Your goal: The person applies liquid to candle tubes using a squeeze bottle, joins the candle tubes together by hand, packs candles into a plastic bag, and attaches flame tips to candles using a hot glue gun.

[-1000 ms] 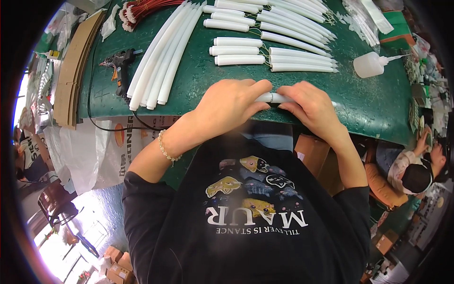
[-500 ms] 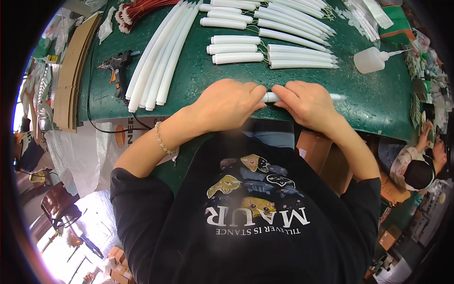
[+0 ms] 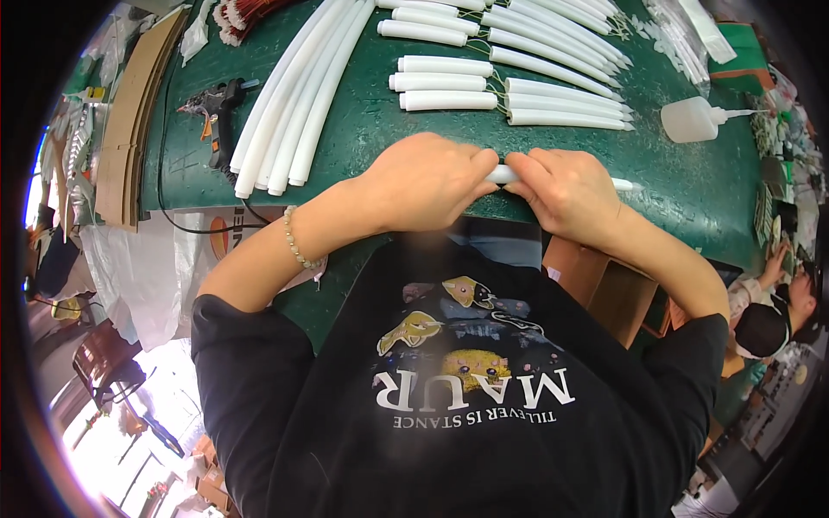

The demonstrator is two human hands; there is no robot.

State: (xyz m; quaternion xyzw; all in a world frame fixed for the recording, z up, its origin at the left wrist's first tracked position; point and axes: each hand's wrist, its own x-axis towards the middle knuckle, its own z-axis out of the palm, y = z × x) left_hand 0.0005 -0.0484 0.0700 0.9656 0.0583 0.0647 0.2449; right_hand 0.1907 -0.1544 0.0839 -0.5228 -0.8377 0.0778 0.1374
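Near the front edge of the table, my left hand (image 3: pixel 432 179) and my right hand (image 3: pixel 570 192) hold one white taper candle (image 3: pixel 503 174) from both sides. The left fingers pinch together at its left end, hiding that part. My right hand wraps round the body, and the pointed tip pokes out to the right of it. A short white stretch shows between the two hands. Beyond them lie rows of short white tubes (image 3: pixel 447 82), linked by thin wires to tapered white candle pieces (image 3: pixel 568 114) on their right.
Several long white tubes (image 3: pixel 298 112) lie to the left, beside a glue gun (image 3: pixel 226 116) with a cable. A white squeeze bottle (image 3: pixel 688 121) stands at right. Cardboard sheets (image 3: pixel 129 129) line the left edge; red wires (image 3: pixel 250 15) lie far left. A person (image 3: pixel 760 328) sits at right.
Both hands keep their grip on the candle. My right elbow has swung outward to the right. The whole view has shifted slightly, so the table's things appear further right.
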